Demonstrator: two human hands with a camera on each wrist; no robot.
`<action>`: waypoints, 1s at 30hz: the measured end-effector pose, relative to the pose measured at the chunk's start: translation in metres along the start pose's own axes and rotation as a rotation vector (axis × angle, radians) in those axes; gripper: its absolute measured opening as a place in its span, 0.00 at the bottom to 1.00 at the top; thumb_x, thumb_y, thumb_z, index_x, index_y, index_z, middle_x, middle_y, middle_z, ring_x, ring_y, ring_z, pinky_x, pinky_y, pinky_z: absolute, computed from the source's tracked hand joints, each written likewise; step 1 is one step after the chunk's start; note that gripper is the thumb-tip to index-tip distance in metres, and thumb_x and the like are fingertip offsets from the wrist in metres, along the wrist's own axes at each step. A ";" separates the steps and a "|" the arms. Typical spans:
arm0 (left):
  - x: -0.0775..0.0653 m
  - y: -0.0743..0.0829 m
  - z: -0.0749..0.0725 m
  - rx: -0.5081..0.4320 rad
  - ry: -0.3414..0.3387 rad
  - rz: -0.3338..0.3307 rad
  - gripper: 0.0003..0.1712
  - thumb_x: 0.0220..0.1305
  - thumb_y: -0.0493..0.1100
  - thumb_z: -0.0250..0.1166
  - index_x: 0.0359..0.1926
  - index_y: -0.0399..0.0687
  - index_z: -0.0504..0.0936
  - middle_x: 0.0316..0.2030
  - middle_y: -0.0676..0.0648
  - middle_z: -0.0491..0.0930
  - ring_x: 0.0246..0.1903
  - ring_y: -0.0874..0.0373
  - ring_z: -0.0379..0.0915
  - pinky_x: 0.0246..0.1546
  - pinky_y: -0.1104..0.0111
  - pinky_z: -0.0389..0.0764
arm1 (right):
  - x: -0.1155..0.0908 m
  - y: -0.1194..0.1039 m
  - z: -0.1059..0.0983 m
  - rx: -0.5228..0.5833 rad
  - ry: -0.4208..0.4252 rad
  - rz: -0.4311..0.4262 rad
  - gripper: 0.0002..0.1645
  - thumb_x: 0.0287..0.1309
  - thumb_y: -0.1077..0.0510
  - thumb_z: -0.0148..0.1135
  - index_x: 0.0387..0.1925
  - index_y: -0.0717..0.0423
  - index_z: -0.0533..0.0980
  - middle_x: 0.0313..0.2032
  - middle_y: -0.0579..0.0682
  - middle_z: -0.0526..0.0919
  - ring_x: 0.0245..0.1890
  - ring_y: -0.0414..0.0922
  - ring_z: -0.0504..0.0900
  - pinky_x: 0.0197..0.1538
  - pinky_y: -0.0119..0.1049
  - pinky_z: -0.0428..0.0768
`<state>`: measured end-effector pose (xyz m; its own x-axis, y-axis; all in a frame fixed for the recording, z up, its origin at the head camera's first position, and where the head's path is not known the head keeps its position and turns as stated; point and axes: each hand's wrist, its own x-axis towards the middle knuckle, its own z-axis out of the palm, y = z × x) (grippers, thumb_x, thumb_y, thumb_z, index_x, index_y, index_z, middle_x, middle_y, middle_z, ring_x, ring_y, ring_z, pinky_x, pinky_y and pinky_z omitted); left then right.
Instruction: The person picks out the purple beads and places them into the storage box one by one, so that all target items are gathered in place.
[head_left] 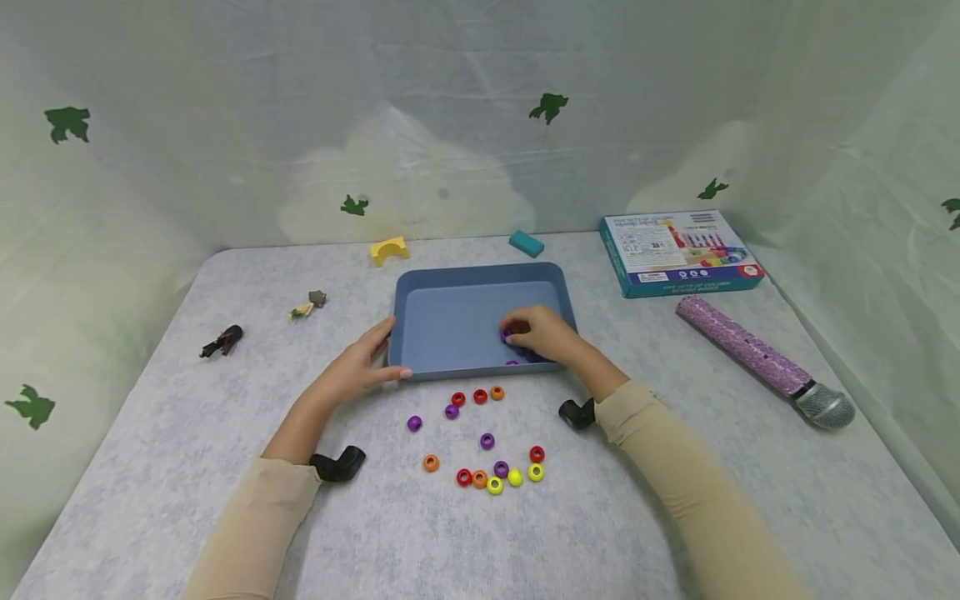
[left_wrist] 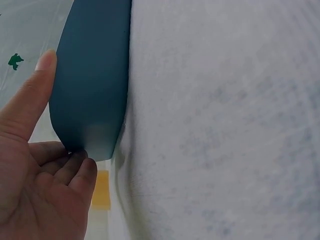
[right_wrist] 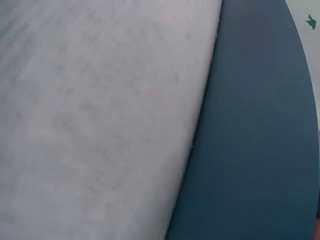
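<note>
A blue-grey tray [head_left: 480, 372] lies on the table in the head view. My left hand [head_left: 358, 364] grips its near left corner, fingers along the left side and thumb on the front rim. In the left wrist view the thumb and curled fingers [left_wrist: 79, 170] touch the tray's outer wall [left_wrist: 92, 80]. Inside the tray on the right, my right hand [head_left: 542, 332] pinches a purple bead [head_left: 506, 335] between thumb and fingers. More purple beads [head_left: 512, 362] lie under it, partly hidden. The right wrist view shows mostly the tray's wall [right_wrist: 250, 125].
Loose red, orange, yellow and purple beads [head_left: 487, 441] lie in front of the tray. Behind it stand a yellow arch block [head_left: 389, 249] and a teal block [head_left: 527, 243]. A boxed set [head_left: 682, 252] and glittery microphone [head_left: 757, 357] are right; small figurines [head_left: 222, 341] lie left.
</note>
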<state>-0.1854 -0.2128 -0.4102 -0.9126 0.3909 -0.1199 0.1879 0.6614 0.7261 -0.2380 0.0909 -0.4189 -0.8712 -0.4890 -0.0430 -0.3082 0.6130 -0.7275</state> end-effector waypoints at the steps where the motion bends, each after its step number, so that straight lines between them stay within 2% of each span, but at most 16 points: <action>1: 0.000 0.000 0.000 -0.002 -0.002 0.001 0.56 0.40 0.61 0.60 0.63 0.46 0.38 0.61 0.44 0.39 0.59 0.53 0.39 0.57 0.63 0.51 | -0.001 -0.001 0.000 0.012 0.010 -0.009 0.14 0.47 0.58 0.57 0.40 0.53 0.74 0.36 0.45 0.76 0.37 0.38 0.72 0.40 0.32 0.73; 4: 0.000 0.000 0.000 -0.005 -0.004 0.003 0.56 0.40 0.61 0.60 0.63 0.46 0.38 0.61 0.44 0.39 0.59 0.53 0.39 0.57 0.63 0.51 | -0.009 -0.008 -0.002 0.058 0.053 -0.094 0.18 0.47 0.55 0.57 0.43 0.55 0.72 0.41 0.47 0.74 0.42 0.41 0.70 0.45 0.35 0.71; 8: 0.000 0.000 0.000 -0.015 -0.005 -0.009 0.56 0.40 0.61 0.61 0.63 0.46 0.38 0.61 0.44 0.39 0.59 0.54 0.39 0.57 0.64 0.51 | -0.027 -0.020 -0.001 0.104 0.094 -0.295 0.21 0.47 0.52 0.57 0.44 0.57 0.71 0.42 0.51 0.73 0.41 0.47 0.70 0.44 0.39 0.71; 10: 0.000 0.000 0.000 -0.020 -0.006 -0.014 0.56 0.40 0.61 0.61 0.63 0.46 0.38 0.61 0.45 0.38 0.59 0.54 0.40 0.57 0.64 0.51 | -0.036 -0.026 0.002 0.120 0.088 -0.396 0.22 0.46 0.53 0.58 0.44 0.58 0.71 0.41 0.53 0.73 0.39 0.49 0.71 0.42 0.40 0.72; 13: 0.000 0.000 0.000 -0.021 -0.007 -0.013 0.56 0.41 0.60 0.61 0.63 0.46 0.38 0.62 0.45 0.38 0.59 0.54 0.39 0.57 0.64 0.51 | -0.051 -0.033 0.011 0.150 0.030 -0.472 0.21 0.45 0.55 0.59 0.43 0.59 0.71 0.40 0.54 0.73 0.38 0.49 0.72 0.41 0.40 0.73; 16: 0.000 -0.001 0.000 -0.023 -0.006 -0.009 0.56 0.40 0.61 0.60 0.63 0.47 0.38 0.62 0.45 0.38 0.59 0.54 0.39 0.57 0.64 0.51 | -0.065 -0.036 0.022 0.203 -0.073 -0.455 0.21 0.45 0.56 0.59 0.44 0.60 0.70 0.40 0.53 0.73 0.38 0.48 0.72 0.41 0.40 0.73; 20: 0.000 -0.002 0.000 -0.036 -0.008 -0.007 0.56 0.40 0.61 0.60 0.63 0.48 0.37 0.62 0.45 0.38 0.59 0.54 0.40 0.57 0.64 0.51 | -0.078 -0.037 0.034 0.212 -0.179 -0.400 0.22 0.46 0.53 0.58 0.45 0.57 0.70 0.41 0.48 0.73 0.38 0.45 0.71 0.42 0.37 0.73; 26: 0.000 -0.002 0.000 -0.021 -0.010 -0.012 0.56 0.40 0.61 0.60 0.63 0.49 0.37 0.62 0.45 0.37 0.59 0.53 0.40 0.57 0.64 0.51 | -0.084 -0.029 0.051 0.167 -0.272 -0.359 0.18 0.45 0.56 0.60 0.42 0.52 0.72 0.37 0.43 0.74 0.34 0.38 0.71 0.37 0.27 0.74; 30: 0.000 -0.002 0.000 -0.015 -0.007 -0.015 0.56 0.40 0.61 0.60 0.63 0.48 0.37 0.62 0.45 0.37 0.59 0.53 0.40 0.57 0.64 0.51 | -0.085 -0.026 0.059 0.126 -0.302 -0.391 0.13 0.45 0.56 0.60 0.37 0.50 0.75 0.35 0.39 0.74 0.33 0.35 0.71 0.36 0.24 0.73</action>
<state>-0.1854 -0.2139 -0.4117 -0.9127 0.3853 -0.1357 0.1686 0.6579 0.7340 -0.1334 0.0797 -0.4371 -0.5448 -0.8359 0.0669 -0.5249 0.2777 -0.8046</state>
